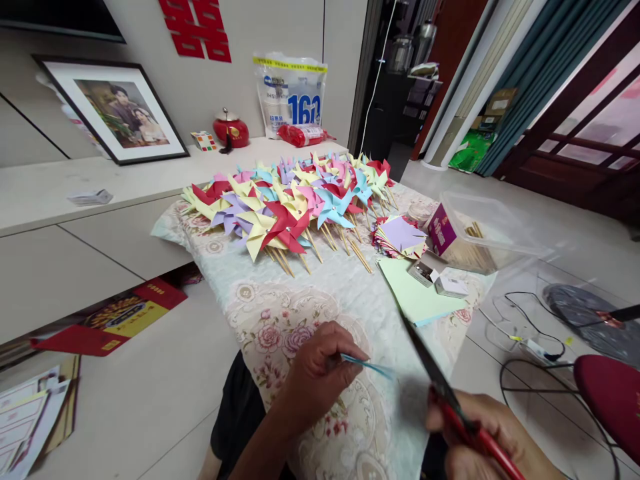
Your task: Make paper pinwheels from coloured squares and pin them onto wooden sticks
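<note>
My left hand (325, 363) pinches a thin piece of blue paper (371, 366), seen nearly edge-on above the flowered tablecloth (280, 313). In my right hand (480, 433) is a pair of scissors (445, 387) with red handles and dark blades. The blades point up and away, to the right of the blue paper and apart from it. Motion blurs the right hand a little. Beyond the blades lie light green paper sheets (417, 297). Many paper pinwheels (287, 227) on wooden sticks cover the far side of the table.
A stack of cut paper squares (400, 235) lies beside a clear plastic box (493, 233) holding sticks. Two small boxes (451, 286) rest on the green sheets. A cabinet ledge (150, 179) runs behind, bearing a framed picture (115, 110). At right stands a red stool (607, 400).
</note>
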Available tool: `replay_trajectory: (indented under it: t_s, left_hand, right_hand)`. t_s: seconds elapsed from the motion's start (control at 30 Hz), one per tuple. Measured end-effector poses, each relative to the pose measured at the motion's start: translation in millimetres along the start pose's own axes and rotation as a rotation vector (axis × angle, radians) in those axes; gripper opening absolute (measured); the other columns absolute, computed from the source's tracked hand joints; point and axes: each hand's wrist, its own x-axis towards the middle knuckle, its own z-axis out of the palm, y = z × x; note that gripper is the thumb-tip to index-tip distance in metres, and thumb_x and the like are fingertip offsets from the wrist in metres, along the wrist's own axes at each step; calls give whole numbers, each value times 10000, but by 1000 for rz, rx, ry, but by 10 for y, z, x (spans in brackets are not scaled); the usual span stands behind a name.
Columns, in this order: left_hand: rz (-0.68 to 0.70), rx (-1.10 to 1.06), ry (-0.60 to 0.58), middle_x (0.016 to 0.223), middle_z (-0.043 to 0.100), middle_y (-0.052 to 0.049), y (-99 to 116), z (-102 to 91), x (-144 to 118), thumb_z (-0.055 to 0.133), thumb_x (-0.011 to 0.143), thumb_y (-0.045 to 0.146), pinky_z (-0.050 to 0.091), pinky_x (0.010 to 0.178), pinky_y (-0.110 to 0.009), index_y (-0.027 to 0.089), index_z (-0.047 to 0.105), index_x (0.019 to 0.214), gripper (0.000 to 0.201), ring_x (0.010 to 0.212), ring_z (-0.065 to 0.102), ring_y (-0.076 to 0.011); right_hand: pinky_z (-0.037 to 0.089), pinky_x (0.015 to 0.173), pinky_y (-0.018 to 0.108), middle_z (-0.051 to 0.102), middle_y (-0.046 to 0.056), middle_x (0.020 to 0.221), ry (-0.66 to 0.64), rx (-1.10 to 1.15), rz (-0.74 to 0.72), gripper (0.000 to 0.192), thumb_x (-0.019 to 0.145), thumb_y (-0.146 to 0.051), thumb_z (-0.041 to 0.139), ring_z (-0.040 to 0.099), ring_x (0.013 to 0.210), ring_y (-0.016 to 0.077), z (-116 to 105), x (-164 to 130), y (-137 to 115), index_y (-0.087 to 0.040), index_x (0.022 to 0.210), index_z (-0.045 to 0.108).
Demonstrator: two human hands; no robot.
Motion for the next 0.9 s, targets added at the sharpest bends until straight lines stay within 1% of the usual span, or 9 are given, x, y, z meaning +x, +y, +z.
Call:
replay_trajectory:
  t_s: [0.13, 0.23, 0.3, 0.4, 0.57, 0.63, 0.77, 0.87, 0.9]
  left_hand:
    - [-278, -257, 194, 647, 549, 36, 27, 192, -73, 790, 746, 309, 390, 587, -240, 182, 674, 764, 173, 601, 474, -108]
    - [-488, -381, 294, 664, 587, 40, 97, 322, -118, 811, 699, 323, 416, 602, -243, 186, 656, 830, 245, 610, 506, -113]
    - [-533, -373, 306, 690, 615, 32, 133, 375, -132, 803, 694, 313, 422, 582, -237, 188, 655, 901, 283, 609, 521, -116]
    - [-458, -308, 301, 760, 649, 14, 124, 411, -137, 774, 725, 299, 456, 579, -240, 202, 636, 1037, 355, 627, 550, -127]
    - [-327, -185, 328, 1151, 673, -63, 21, 444, -165, 733, 771, 237, 521, 697, -271, 258, 552, 1278, 538, 781, 615, -148]
    - [-314, -169, 310, 1210, 654, -68, 16, 429, -185, 733, 785, 255, 525, 690, -270, 280, 531, 1326, 578, 779, 615, -144]
    - [-290, -63, 240, 1201, 653, -64, 100, 273, -195, 575, 940, 358, 525, 672, -278, 301, 575, 1341, 405, 686, 584, -115]
    - [-149, 39, 101, 1305, 599, -76, 162, 111, -162, 494, 983, 325, 544, 741, -304, 307, 658, 1267, 329, 823, 624, -155]
    - [-105, 85, 66, 1354, 569, -80, 170, 67, -147, 498, 980, 300, 547, 776, -314, 314, 665, 1261, 327, 967, 629, -197]
  right_hand:
    - [529, 607, 301, 719, 88, 890, 224, 85, -47, 445, 724, -525, 797, 629, 709, 222, 143, 160, -87, -231, 1051, 731]
    - [532, 677, 310, 712, 83, 949, 197, 85, -127, 376, 819, -506, 722, 627, 755, 215, 279, 252, -207, -244, 1088, 702]
    - [521, 698, 299, 691, 64, 937, 137, 96, -149, 323, 869, -504, 670, 612, 742, 190, 379, 290, -272, -239, 1052, 687]
    - [501, 617, 262, 647, 36, 885, 115, 190, -94, 314, 880, -513, 664, 574, 644, 142, 515, 335, -329, -218, 987, 661]
    - [436, 488, 209, 578, -26, 754, 151, 290, -10, 353, 760, -492, 798, 488, 523, 81, 606, 420, -350, -201, 882, 640]
    - [409, 457, 194, 568, -39, 729, 145, 314, 13, 364, 720, -459, 838, 471, 493, 62, 596, 446, -360, -191, 847, 626]
    - [376, 436, 182, 548, -61, 657, 120, 406, 56, 378, 695, -412, 861, 451, 444, 41, 544, 476, -388, -172, 860, 621]
    - [332, 414, 179, 542, -65, 629, 91, 523, 72, 393, 709, -433, 843, 428, 406, 28, 515, 489, -396, -160, 891, 626]
    - [319, 410, 180, 537, -68, 618, 79, 557, 82, 397, 705, -431, 844, 425, 398, 27, 512, 492, -397, -159, 896, 626]
